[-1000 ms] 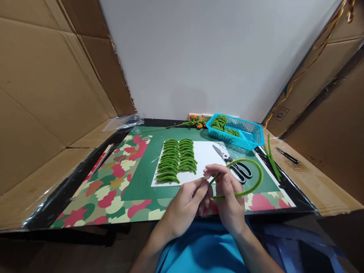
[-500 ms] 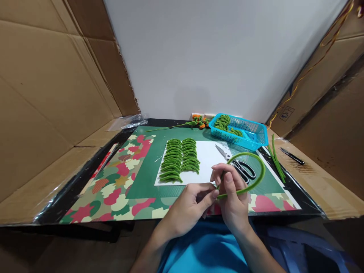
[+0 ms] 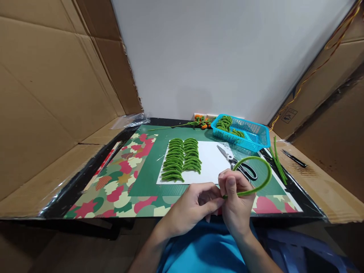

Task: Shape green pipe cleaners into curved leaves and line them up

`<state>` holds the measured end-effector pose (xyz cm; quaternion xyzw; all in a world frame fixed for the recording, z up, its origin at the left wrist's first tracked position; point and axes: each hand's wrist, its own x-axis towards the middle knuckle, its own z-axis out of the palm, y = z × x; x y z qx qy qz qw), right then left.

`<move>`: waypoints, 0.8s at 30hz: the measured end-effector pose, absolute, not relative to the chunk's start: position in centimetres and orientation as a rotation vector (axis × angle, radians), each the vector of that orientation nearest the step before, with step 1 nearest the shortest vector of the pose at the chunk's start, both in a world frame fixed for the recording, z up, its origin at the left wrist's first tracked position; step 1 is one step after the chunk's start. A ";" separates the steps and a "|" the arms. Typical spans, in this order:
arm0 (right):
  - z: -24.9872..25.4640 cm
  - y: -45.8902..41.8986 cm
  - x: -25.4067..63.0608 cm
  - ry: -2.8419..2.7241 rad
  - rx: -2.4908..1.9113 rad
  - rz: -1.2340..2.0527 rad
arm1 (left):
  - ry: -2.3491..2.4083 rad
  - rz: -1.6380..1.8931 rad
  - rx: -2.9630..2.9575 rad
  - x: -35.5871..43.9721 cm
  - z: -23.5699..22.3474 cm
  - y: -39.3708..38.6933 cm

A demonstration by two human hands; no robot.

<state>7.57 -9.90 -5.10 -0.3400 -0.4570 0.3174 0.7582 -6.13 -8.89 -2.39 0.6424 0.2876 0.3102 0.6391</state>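
A fuzzy green pipe cleaner [image 3: 269, 175] curves in a wide loop out to the right of my hands. My right hand [image 3: 237, 199] is closed around it, thumb up and fingers curled. My left hand [image 3: 196, 203] pinches with thumb and fingertips where the pipe cleaner's end meets the right hand; the tip itself is hidden between the fingers. Beyond them, two columns of curved green pipe-cleaner pieces [image 3: 173, 159] lie on a white sheet [image 3: 210, 161]. Black-handled scissors [image 3: 227, 153] rest on the sheet's right side, partly behind the loop.
At the back right stands a blue plastic basket [image 3: 260, 132] holding more green pieces. Orange flowers on a green stem [image 3: 203, 122] lie behind the green mat [image 3: 150, 167]. Straight green pipe cleaners [image 3: 278, 163] and a black-handled tool [image 3: 294, 158] lie at right. Cardboard walls flank the table.
The fingers of my right hand have curled further around the pipe cleaner, and both hands are pressed closer together. The view has shifted slightly; the things on the table stay put.
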 end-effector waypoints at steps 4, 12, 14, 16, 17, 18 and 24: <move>-4.7 -9.9 7.5 -1.019 -0.772 0.651 | 0.684 0.736 1.465 -6.1 -2.4 -9.0; -4.0 -10.2 7.5 -1.057 -0.798 0.615 | 0.729 0.735 1.538 -6.3 -2.7 -9.3; -3.9 -10.2 7.7 -1.066 -0.817 0.613 | 0.738 0.734 1.540 -6.3 -2.8 -9.3; -3.8 -10.2 7.8 -1.079 -0.837 0.625 | 0.734 0.742 1.530 -6.3 -2.8 -9.3; -3.7 -10.2 7.9 -1.089 -0.846 0.636 | 0.727 0.750 1.525 -6.3 -2.9 -9.3; -3.7 -10.2 7.9 -1.099 -0.856 0.647 | 0.721 0.759 1.520 -6.4 -2.9 -9.3; -3.7 -10.2 7.4 -1.134 -0.894 0.634 | 0.669 0.797 1.428 -6.5 -2.8 -9.1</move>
